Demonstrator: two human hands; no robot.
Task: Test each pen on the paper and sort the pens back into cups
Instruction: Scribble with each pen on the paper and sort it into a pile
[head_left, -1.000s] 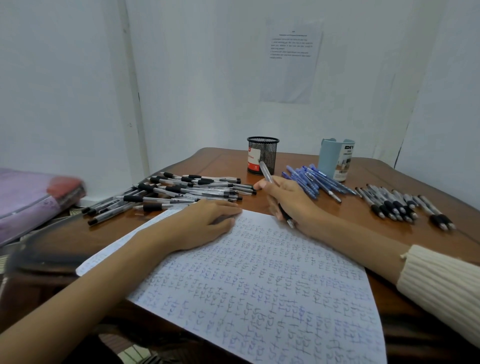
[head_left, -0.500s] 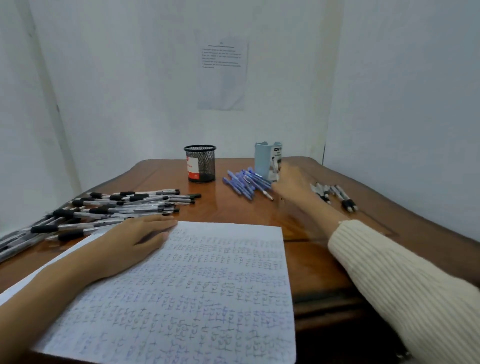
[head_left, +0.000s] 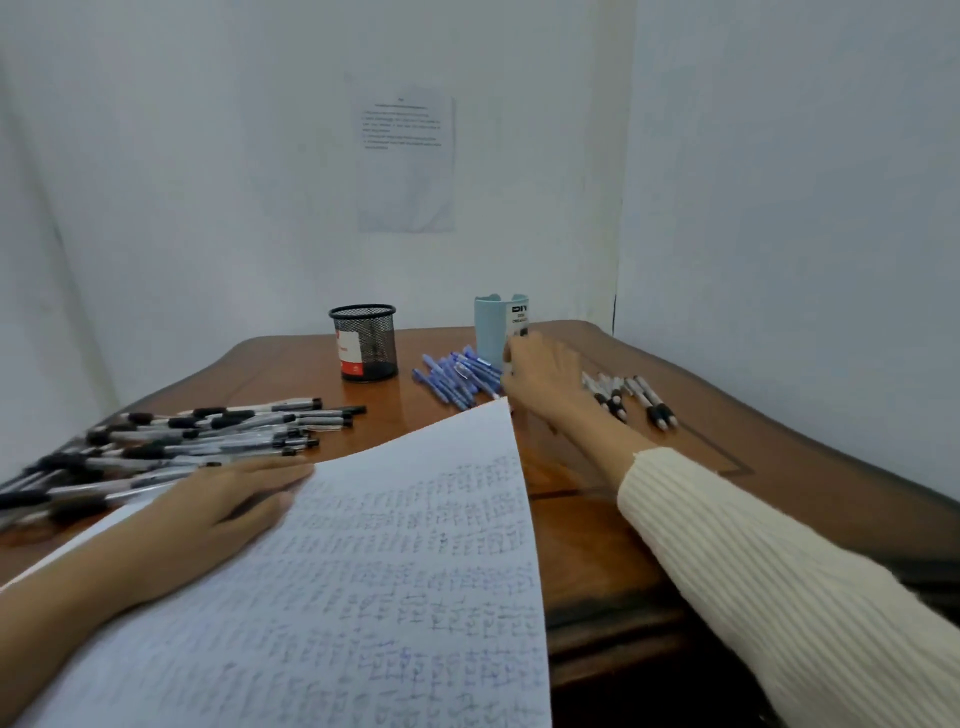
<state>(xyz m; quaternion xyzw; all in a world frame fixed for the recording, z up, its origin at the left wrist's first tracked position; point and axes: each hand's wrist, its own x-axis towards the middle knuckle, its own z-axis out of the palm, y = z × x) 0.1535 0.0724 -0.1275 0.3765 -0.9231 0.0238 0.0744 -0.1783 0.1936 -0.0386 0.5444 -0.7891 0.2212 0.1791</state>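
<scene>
Right hand (head_left: 540, 379) reaches out to the light-blue cup (head_left: 491, 327), back of the hand to the camera, fingertips at or just short of the cup's near wall. Cannot tell whether the fingers clamp a pen or hang loose, as the palm side is hidden. Left hand (head_left: 223, 514) lies flat with straight fingers, pressing down the paper (head_left: 389, 571) and grasping nothing.

Pens lie in three groups, and none shows above either cup's rim.
- The blue pens (head_left: 457, 376) form a loose heap just left of the cup's foot, close against the right hand's thumb side. Long axes slant from far-left to near-right.
- The black-grip pens (head_left: 623, 397) form a short row right of the cup and nearer the person, just past the right hand's outer edge. Axes are roughly parallel, with the grips toward the person.
- The black-capped pens (head_left: 208, 431) form a big heap far left of the cup, just beyond the left hand's fingertips. Axes run mostly left-right across the table.

Judgement: the two small groups flanking the right hand look sorted, and the big heap looks like untested stock. The next pick turns on that heap. It lies well apart from the right hand, across the paper, and the left hand is much the nearer.

The black mesh cup (head_left: 366, 343) stands left of the light-blue cup, apart from it. The wooden table (head_left: 701, 467) carries everything. A printed sheet (head_left: 405, 156) hangs on the wall above and behind the cup. A cream ribbed sleeve (head_left: 779, 571) covers the right forearm.
</scene>
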